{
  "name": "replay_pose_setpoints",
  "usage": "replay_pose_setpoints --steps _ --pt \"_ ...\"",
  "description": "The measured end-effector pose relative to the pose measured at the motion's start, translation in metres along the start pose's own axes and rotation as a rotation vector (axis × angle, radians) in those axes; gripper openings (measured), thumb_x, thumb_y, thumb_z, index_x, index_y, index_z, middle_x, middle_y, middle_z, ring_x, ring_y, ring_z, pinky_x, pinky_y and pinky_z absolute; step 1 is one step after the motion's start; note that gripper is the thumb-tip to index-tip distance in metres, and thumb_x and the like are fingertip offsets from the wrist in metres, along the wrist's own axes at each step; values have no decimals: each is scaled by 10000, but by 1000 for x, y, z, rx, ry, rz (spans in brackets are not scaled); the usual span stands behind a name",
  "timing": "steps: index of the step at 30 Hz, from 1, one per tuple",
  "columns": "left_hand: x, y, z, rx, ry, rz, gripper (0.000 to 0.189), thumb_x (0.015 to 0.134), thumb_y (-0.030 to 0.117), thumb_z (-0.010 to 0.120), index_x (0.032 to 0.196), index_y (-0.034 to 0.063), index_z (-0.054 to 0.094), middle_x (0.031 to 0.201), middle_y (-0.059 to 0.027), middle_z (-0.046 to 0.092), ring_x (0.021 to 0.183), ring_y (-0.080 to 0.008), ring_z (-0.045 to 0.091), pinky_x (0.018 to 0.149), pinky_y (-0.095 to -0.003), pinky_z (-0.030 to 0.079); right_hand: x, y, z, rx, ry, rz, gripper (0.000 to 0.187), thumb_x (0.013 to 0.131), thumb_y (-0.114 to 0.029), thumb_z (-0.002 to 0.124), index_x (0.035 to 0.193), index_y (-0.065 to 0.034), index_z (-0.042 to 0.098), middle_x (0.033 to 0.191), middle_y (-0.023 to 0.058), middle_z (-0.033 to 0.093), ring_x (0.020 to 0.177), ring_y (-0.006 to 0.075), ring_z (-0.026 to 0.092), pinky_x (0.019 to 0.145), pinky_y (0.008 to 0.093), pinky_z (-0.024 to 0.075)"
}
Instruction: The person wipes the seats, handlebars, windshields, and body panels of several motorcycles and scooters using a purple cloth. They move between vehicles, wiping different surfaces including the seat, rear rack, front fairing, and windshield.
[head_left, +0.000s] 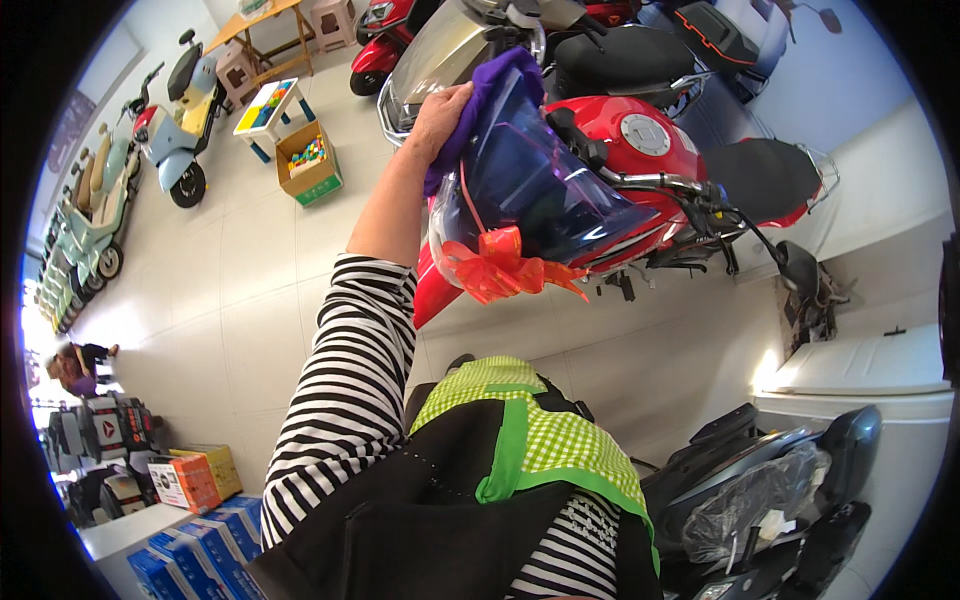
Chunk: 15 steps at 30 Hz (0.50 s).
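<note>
My left hand (445, 112) grips a purple cloth (501, 79), most of its fingers hidden by the fabric. The cloth lies over the upper edge of a dark blue-tinted windshield (525, 180) and hangs down its left side. This windshield stands at the front of a red motorcycle, whose fuel tank (611, 124) shows behind it. A red ribbon bow (506, 262) is fixed at the front, below the windshield. My right hand is out of view; only part of its striped sleeve (574, 547) shows at the bottom.
A second motorcycle with a clear windshield (439, 56) stands close behind. The handlebar mirror (796, 268) juts out at right. Behind me is a scooter partly wrapped in plastic (757, 502). Blue boxes (195, 555) are at lower left; a cardboard box of toy bricks (309, 165) sits on the floor.
</note>
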<state>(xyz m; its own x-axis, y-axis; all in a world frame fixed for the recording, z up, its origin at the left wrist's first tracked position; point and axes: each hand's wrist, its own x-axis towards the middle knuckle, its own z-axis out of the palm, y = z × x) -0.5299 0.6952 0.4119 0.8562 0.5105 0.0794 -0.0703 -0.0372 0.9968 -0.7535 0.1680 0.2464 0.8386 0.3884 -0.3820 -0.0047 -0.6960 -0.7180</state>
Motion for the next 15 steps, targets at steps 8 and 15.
replay_pose_setpoints --steps 8,15 --pt "-27 -55 -23 2 153 -32 494 976 423 533 1151 -14 682 995 -119 722 903 -174 651 879 -297 481 16 -6 2 -34 -100 39 331 913 -280 554 1190 -117 637 1070 187 674 989 389 632 834 451 495" --pt "-106 -83 -27 311 339 539 319 991 225 492 1104 -10 677 1186 -194 622 1087 -343 567 966 -385 426 33 -24 5 -59 -162 60 329 915 -281 553 1186 -115 639 1070 188 674 990 389 632 834 450 495"
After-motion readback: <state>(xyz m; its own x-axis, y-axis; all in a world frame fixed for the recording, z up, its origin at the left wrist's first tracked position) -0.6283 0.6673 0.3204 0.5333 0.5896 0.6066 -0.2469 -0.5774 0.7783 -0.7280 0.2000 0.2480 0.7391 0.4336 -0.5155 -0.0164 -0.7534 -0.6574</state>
